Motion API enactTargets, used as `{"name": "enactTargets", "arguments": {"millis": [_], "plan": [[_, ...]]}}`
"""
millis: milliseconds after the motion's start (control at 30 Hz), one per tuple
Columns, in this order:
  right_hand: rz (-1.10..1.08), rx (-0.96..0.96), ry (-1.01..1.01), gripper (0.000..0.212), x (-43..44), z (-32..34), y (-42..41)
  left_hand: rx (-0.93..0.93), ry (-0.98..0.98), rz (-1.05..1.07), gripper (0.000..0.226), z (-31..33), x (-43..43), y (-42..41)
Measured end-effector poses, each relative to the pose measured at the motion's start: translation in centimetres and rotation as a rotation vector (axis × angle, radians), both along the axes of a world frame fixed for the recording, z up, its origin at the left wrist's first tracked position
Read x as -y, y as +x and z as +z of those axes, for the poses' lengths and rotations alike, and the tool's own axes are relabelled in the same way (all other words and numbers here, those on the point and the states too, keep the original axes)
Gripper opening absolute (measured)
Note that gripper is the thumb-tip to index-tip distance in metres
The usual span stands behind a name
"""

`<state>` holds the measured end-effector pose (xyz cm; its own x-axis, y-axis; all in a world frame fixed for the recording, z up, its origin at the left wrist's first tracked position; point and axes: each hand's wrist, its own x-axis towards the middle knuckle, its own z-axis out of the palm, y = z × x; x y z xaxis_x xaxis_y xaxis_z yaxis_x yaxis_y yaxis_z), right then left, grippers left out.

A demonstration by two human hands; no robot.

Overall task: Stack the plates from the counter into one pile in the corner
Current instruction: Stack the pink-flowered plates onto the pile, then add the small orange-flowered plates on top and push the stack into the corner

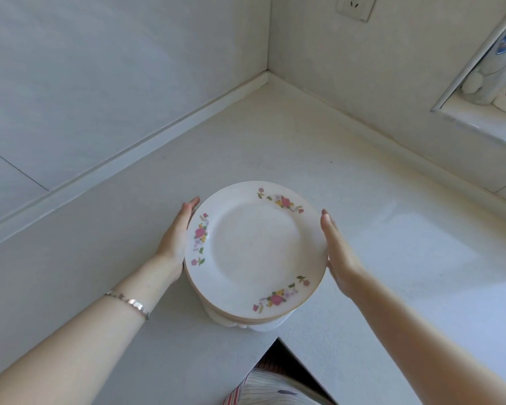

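A pile of white plates (254, 249) with pink flower prints on the rim stands on the pale counter (275, 141), near its inner front edge. My left hand (176, 238) lies flat against the pile's left side, fingers straight and pointing away from me. My right hand (338, 252) presses flat against the right side, fingers straight too. The lower plates show only as thin rims under the top one. The corner where the two walls meet (268, 73) lies well beyond the pile.
Tiled walls run along the left and the back right of the counter. A window sill (479, 124) with a white object on it sits at the far right. A wall socket (354, 7) is at the top. The counter's cut-out edge (278, 339) lies just below the pile.
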<state>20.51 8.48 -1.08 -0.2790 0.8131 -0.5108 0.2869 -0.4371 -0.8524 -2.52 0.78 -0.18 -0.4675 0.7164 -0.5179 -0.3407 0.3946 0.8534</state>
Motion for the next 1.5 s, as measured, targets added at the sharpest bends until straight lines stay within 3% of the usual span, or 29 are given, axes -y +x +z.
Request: {"name": "enactTargets", "arguments": {"millis": [133,300,400,500,567,633,733,900,1100,1333,1500], "plan": [[-0.132,-0.142,-0.016,0.047,0.6,-1.1,-1.2,0.007,0.017,-0.09,0.036,-0.6,-0.5,-0.9],[-0.064,-0.149,0.033,0.041,0.8,-1.1,-0.6,-0.032,0.031,-0.145,0.03,-0.8,-0.3,-1.2],[-0.007,-0.076,0.059,0.042,0.6,-0.7,-0.3,-0.303,-0.065,-0.183,0.021,0.3,-1.6,-1.5],[0.022,-0.007,0.043,0.039,-0.1,-0.3,0.4,-0.771,-0.216,-0.289,0.031,1.6,-3.1,-0.7],[-0.008,0.034,-0.003,0.034,-0.6,0.0,1.6,-1.034,-0.097,-0.355,0.034,2.9,-4.2,1.4],[-0.06,0.062,-0.031,0.026,-0.5,0.1,3.6,-1.131,0.143,-0.447,0.029,4.1,-5.5,4.7],[-0.147,0.125,-0.053,0.018,0.3,-0.1,8.0,-0.958,0.261,-0.696,0.019,4.7,-7.6,10.6],[-0.402,0.217,-0.112,0.015,4.1,-0.6,18.1,-0.466,0.067,-1.154,0.029,3.4,-9.3,23.0],[-0.677,0.281,-0.169,0.015,11.4,-0.7,31.2,-0.395,-0.123,-1.469,0.026,-0.9,-6.1,37.0],[-0.877,0.284,-0.194,0.015,20.3,-1.7,46.4,-0.242,-0.396,-1.519,0.01,-6.0,0.7,52.6],[-0.981,0.279,-0.256,0.018,25.6,-2.6,54.3,0.004,-0.589,-1.388,0.026,-8.7,4.8,61.3]]}}
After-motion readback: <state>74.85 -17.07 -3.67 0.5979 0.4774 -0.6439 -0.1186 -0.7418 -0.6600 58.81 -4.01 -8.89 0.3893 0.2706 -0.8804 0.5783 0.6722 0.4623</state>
